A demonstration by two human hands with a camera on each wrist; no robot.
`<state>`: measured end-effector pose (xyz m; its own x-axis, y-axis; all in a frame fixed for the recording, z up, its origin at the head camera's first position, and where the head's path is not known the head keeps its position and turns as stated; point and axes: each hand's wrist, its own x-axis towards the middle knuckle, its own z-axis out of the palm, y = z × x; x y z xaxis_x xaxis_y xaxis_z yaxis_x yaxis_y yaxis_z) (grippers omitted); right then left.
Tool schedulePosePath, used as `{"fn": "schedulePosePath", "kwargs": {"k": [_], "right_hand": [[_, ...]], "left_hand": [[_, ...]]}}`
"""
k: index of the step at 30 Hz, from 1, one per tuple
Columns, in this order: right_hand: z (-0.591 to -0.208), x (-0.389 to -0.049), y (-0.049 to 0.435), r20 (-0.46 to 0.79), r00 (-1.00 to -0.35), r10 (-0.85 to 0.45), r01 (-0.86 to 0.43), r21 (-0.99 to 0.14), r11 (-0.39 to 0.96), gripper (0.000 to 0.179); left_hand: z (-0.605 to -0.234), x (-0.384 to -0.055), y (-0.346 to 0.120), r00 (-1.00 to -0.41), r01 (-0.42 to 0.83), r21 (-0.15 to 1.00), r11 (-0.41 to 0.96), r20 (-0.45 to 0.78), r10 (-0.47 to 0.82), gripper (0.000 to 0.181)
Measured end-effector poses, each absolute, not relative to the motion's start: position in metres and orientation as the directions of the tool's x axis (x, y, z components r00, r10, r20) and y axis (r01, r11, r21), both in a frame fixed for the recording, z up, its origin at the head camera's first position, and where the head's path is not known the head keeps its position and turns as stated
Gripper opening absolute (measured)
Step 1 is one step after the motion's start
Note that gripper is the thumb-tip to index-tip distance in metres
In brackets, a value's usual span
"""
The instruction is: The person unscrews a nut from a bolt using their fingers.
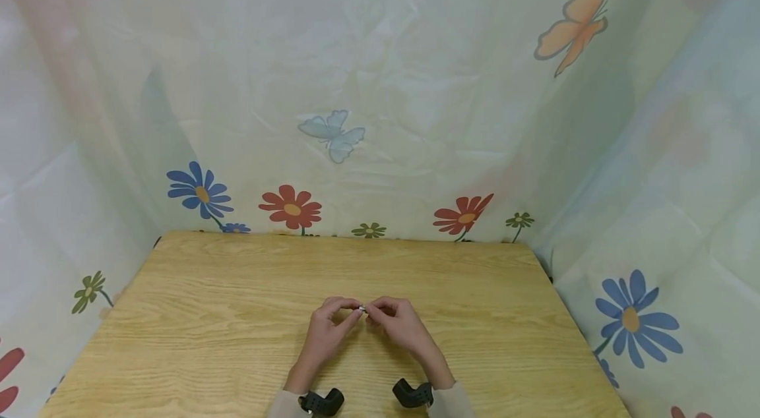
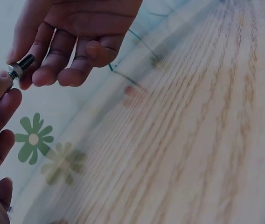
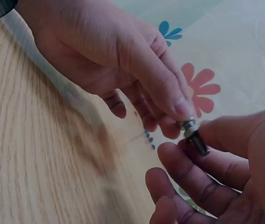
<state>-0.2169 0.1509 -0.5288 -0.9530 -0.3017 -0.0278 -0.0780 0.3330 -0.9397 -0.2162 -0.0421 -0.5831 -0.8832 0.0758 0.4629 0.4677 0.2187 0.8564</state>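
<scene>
So from the head view, both bare hands are up close together over a light wood-grain table point(image 1: 237, 286). The left hand point(image 1: 325, 331) and right hand point(image 1: 405, 324) meet at a tiny dark metal bolt with a threaded shaft point(image 1: 362, 308), held between the fingertips. Each wrist has a chunky black device, left point(image 1: 323, 402) and right point(image 1: 412, 394), just past beige sleeves point(image 1: 452, 402). Behind it all hangs a pale fabric backdrop point(image 1: 415, 88) with flowers and butterflies printed on it.

Left wrist view: the left hand pinches one end of the bolt, while the right hand's thumb and index finger grip a silver metal ring point(image 2: 16, 67) around the shaft (nut or washer, honestly can't tell). The dark threaded end sticks out beyond the ring, and the right hand's other fingers hang loosely curved.

Right wrist view: same pinch from the other side. The left hand comes in from the top left, the right from the lower right, and the bolt sits tilted between them, threaded tip over the right hand's fingers.
</scene>
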Motion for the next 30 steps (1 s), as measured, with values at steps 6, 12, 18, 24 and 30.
{"fn": "schedulePosePath", "kwargs": {"k": [6, 12, 18, 24, 30], "right_hand": [[-0.5232, -0.2155, 0.1514, 0.032, -0.948, -0.318, -0.134, -0.943, 0.306, 0.018], [-0.5223, -0.2162, 0.1518, 0.084, -0.955, -0.285, -0.163, -0.950, 0.265, 0.014], [-0.5279, -0.2171, 0.1478, 0.056, -0.975, -0.216, -0.114, -0.958, 0.263, 0.024], [-0.5310, -0.2181, 0.1479, -0.060, -0.970, -0.237, -0.017, -0.950, 0.313, 0.035], [-0.5306, -0.2199, 0.1494, -0.033, -0.964, -0.265, -0.042, -0.962, 0.271, 0.029]], "left_hand": [[-0.5831, -0.2164, -0.0415, -0.878, 0.476, 0.849, 0.229, 0.475, 0.066, 0.013], [-0.5820, -0.2164, -0.0426, -0.888, 0.457, 0.860, 0.226, 0.456, 0.063, 0.013], [-0.5812, -0.2131, -0.0429, -0.922, 0.385, 0.902, 0.195, 0.384, 0.043, 0.011], [-0.5824, -0.2139, -0.0419, -0.922, 0.386, 0.915, 0.116, 0.381, 0.068, 0.016], [-0.5814, -0.2152, -0.0423, -0.904, 0.427, 0.895, 0.127, 0.416, 0.100, 0.020]]}}
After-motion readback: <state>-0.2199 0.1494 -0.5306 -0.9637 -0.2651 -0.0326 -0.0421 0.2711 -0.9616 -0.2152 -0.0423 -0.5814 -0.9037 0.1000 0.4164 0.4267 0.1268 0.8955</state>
